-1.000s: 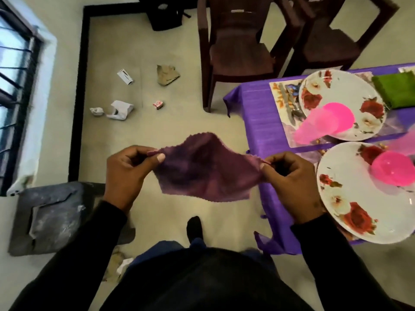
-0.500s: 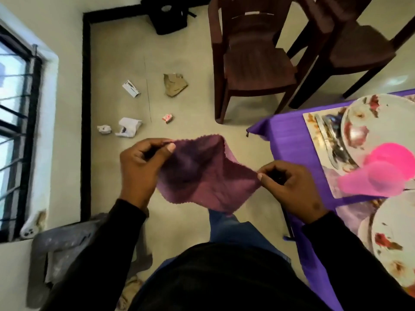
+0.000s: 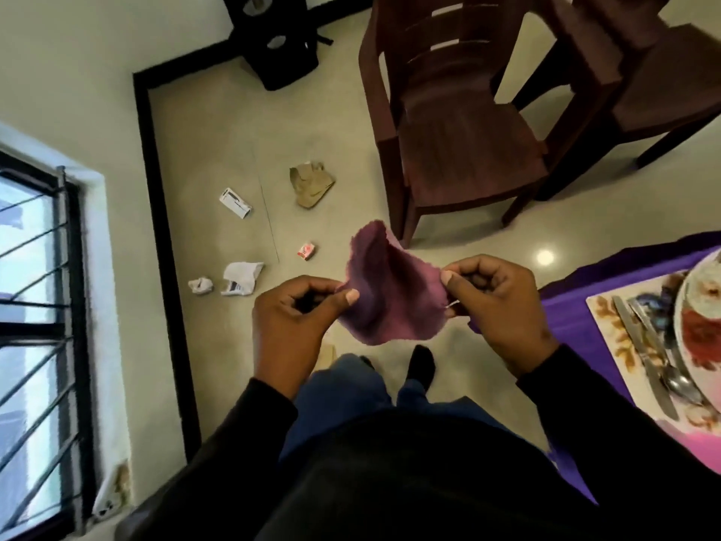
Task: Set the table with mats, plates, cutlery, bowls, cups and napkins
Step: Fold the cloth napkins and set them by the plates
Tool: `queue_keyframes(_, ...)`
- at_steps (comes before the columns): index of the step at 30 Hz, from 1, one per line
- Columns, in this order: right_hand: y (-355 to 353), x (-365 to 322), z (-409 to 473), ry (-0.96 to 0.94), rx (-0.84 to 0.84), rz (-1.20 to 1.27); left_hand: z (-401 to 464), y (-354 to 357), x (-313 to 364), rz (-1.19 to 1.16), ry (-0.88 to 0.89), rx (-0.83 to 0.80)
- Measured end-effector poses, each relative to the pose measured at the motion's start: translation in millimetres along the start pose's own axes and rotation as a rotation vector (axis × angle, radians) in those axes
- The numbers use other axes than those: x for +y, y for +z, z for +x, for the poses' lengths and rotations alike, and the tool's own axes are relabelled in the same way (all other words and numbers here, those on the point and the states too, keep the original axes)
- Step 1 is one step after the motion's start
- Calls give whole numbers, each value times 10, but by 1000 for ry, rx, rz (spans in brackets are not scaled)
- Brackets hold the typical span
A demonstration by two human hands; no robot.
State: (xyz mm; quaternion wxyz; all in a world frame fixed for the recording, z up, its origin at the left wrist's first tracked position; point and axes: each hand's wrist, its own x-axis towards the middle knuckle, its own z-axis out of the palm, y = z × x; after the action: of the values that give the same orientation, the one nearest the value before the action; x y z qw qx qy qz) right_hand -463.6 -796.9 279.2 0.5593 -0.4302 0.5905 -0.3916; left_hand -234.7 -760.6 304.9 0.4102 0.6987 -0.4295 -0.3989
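Both grips pinch the purple napkin [image 3: 384,294]: left hand [image 3: 290,322] holds its left edge between thumb and curled fingers, right hand [image 3: 497,306] its right edge. Cloth hangs slack between them in the air, above the floor, well left of the worktop [image 3: 565,318]. Far corner stands up, middle sags. Judged step: folding the napkin before placing. To do it well: pull the edge taut, bring corners together squarely, then carry it to the mat [image 3: 608,333], beside the knife [image 3: 643,357], spoon [image 3: 679,380] and plate [image 3: 702,326].
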Motion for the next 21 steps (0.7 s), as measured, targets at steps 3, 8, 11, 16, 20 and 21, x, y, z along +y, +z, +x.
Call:
queue_keyframes(3, 170, -159, 308, 11, 59, 53, 504, 162, 128, -66, -11, -105)
queue_keyframes(8, 486, -400, 787, 19, 140, 107, 1364, 455, 357, -65, 25, -450)
queue_keyframes(11, 530, -562, 1013, -1, 227, 111, 1789, 582, 532, -89, 35, -593)
queue_keyframes(16, 469, -677, 1123, 22, 529, 192, 2266, 949, 705, -5, 97, -921)
queue_keyframes(20, 370, -677, 1020, 59, 741, 343, 2292, 1279, 895, 44, 139, -1071)
queue_keyframes(21, 338, -670, 997, 64, 798, 350, 2292, 1381, 951, 57, 129, -1125)
